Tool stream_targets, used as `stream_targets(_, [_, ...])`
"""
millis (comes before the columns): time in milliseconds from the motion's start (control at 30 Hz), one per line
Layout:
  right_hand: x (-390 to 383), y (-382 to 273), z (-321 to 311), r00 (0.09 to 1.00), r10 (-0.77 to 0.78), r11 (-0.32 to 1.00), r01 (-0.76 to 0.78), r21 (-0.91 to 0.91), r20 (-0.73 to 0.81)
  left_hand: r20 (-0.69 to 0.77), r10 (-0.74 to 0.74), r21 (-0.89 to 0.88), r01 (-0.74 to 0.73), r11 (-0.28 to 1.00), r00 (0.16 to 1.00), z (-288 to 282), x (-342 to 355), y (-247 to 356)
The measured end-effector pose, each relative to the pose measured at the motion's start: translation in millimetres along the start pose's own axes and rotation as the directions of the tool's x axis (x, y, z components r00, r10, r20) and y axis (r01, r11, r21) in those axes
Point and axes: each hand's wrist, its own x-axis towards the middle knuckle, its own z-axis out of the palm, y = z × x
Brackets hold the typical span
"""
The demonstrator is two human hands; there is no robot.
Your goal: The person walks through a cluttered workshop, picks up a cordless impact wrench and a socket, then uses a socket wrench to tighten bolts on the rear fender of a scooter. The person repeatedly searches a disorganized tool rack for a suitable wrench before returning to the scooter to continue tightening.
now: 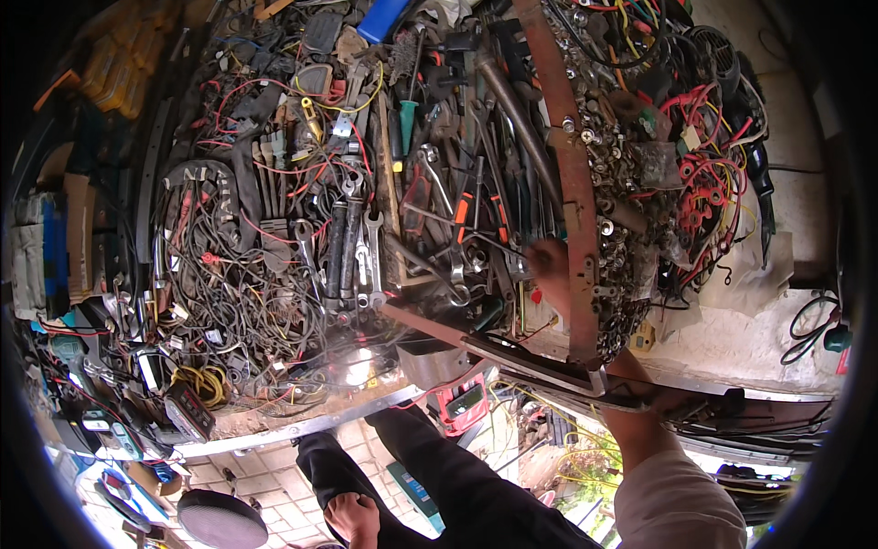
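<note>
My right hand (551, 265) reaches up from the lower right, forearm bare below a pale sleeve (677, 503). It is blurred and sits among packed hand tools, just left of a rusty flat metal bar (572, 183). Orange-handled pliers (462, 215) and steel spanners (370, 256) lie to its left. Whether the fingers grip anything is hidden by blur and clutter. My left hand does not show. Dark trouser legs (457, 485) cross the lower middle, and a bare foot or fist (352, 517) sits at the bottom edge.
A tangle of black and red wires (238, 293) fills the left. Nuts and bolts (622, 229) and red cables (704, 192) lie right of the bar. A red and grey meter (462, 403) hangs at the front edge. Below are a tiled floor (265, 467) and a round dark stool (219, 520).
</note>
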Motion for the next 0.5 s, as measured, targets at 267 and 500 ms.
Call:
stream_targets(267, [65.5, -74.7, 85.8, 0.911, 0.258, 0.94, -0.159, -0.303, 0.321, -0.001, -0.018, -0.018, 0.018, 1.0, 1.0, 0.5, -1.9, -1.4])
stream_targets(500, [60.2, 10.1, 34.4, 0.97, 0.241, 0.97, -0.241, -0.017, 0.038, 0.085, 0.031, -0.023, -0.029, 0.999, 0.996, -3.8, 4.0, -3.1])
